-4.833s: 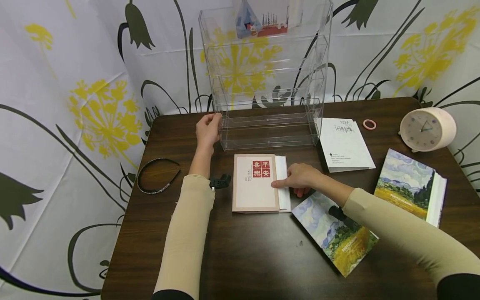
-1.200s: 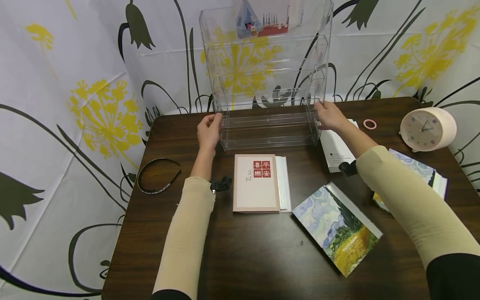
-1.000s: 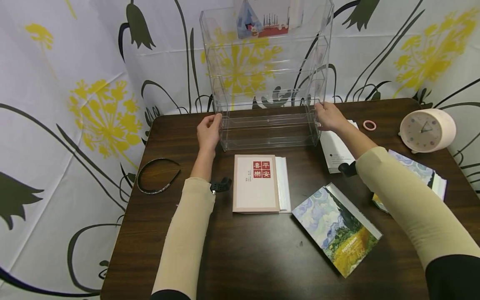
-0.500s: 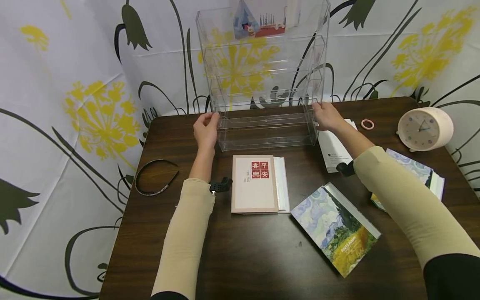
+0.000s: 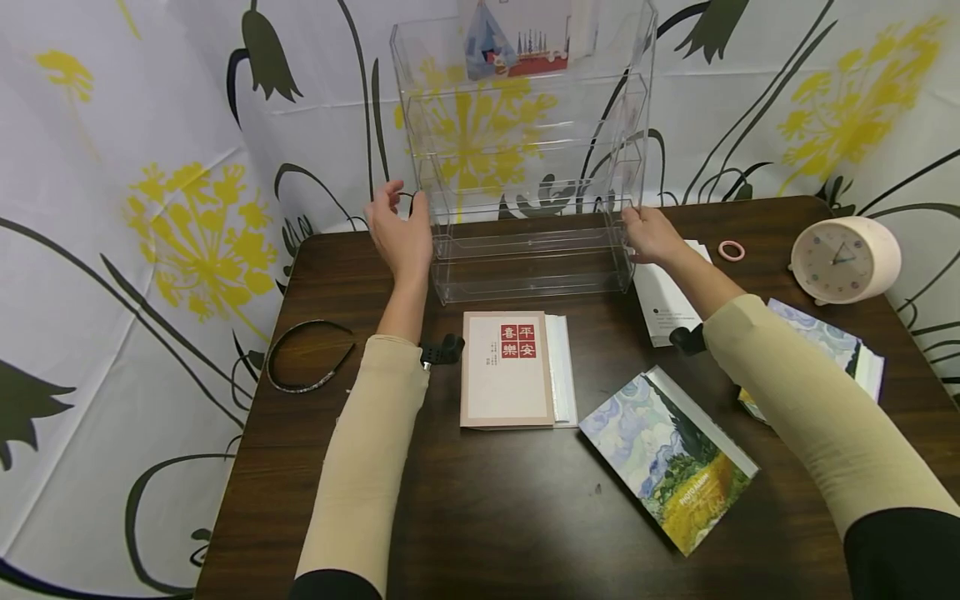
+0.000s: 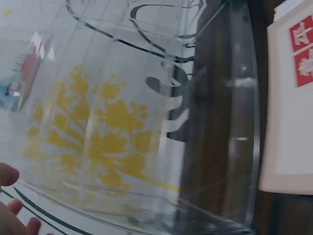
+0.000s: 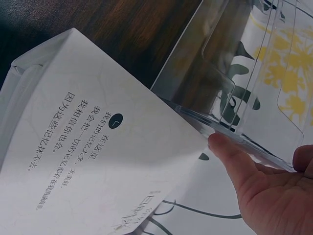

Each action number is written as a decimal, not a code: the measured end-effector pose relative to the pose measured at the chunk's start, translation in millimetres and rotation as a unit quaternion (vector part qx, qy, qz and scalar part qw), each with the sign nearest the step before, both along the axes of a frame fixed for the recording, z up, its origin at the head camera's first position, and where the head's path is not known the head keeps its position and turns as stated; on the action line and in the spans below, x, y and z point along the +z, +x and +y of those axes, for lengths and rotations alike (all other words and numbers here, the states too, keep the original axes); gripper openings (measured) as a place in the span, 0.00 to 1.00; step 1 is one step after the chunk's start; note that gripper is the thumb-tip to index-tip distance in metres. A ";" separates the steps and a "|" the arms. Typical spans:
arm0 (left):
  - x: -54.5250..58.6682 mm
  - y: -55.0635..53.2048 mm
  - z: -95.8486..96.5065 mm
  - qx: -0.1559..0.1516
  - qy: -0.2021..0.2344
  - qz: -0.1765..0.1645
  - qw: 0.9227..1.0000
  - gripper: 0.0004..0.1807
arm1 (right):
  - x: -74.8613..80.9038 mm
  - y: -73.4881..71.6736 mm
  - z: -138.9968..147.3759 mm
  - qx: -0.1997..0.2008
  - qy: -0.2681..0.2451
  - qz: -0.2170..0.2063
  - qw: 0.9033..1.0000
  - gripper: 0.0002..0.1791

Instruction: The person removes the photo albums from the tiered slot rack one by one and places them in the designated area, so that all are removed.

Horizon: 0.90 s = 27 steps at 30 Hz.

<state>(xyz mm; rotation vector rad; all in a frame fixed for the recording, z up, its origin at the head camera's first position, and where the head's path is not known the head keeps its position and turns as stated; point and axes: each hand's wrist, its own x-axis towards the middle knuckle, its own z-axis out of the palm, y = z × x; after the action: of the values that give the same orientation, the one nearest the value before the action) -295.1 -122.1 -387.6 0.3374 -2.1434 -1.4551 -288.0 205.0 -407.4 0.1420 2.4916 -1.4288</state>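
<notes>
A clear plastic rack point(image 5: 525, 292) with several tiers stands at the back of the table against the patterned cloth. My left hand point(image 5: 401, 237) is at its left side, fingers loosely spread, thumb close to the rack's edge; the left wrist view catches only its fingertips point(image 6: 10, 215) at the lower left corner. My right hand point(image 5: 652, 235) holds the rack's lower right side, thumb against the clear wall in the right wrist view. In front of the rack lies a cream album point(image 5: 506, 375) with red character squares. A white book point(image 7: 88, 132) lies beside the rack, partly behind my right hand.
A painted-cover photo album point(image 5: 667, 458) lies at front right; another one point(image 5: 866, 375) is partly behind my right sleeve. An alarm clock point(image 5: 843, 260) and pink ring point(image 5: 731, 251) are at back right, a headband point(image 5: 281, 379) at left. A picture-covered item point(image 5: 517, 46) sits in the top tier.
My right hand has left the cream album and moved up to the rack's right side. Lately my left hand has slid upward along the left side, its fingers spreading from the rack.
</notes>
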 end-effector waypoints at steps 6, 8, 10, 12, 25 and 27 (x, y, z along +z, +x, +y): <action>34.5 -17.5 10.9 0.015 -0.057 0.112 0.992 0.17 | 1.3 -0.4 -1.0 -0.003 -0.006 -0.005 1.000 0.31; 47.9 -23.9 15.5 0.001 -0.066 0.149 0.987 0.17 | 1.4 -0.4 -1.2 -0.005 -0.006 -0.006 1.000 0.31; 60.5 -30.1 20.4 -0.019 -0.069 0.178 0.981 0.17 | 1.4 -0.4 -1.1 -0.007 -0.007 -0.007 1.000 0.31; 71.9 -35.9 25.3 -0.038 -0.065 0.194 0.978 0.18 | 0.9 -0.7 -1.1 -0.010 -0.013 -0.009 1.000 0.31; 130.5 -78.8 60.5 -0.188 -0.099 0.117 0.970 0.36 | 0.6 -2.4 1.3 -0.013 -0.033 -0.014 0.999 0.31; 135.8 -83.9 63.2 -0.200 -0.103 0.093 0.970 0.39 | 0.9 -2.5 1.6 -0.012 -0.033 -0.016 0.999 0.31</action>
<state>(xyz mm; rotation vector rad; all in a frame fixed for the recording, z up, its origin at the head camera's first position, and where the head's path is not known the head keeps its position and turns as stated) -379.0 -58.9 -251.8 -0.3135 -2.2649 -1.3843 -290.5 206.6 -406.5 0.1805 2.4219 -1.5051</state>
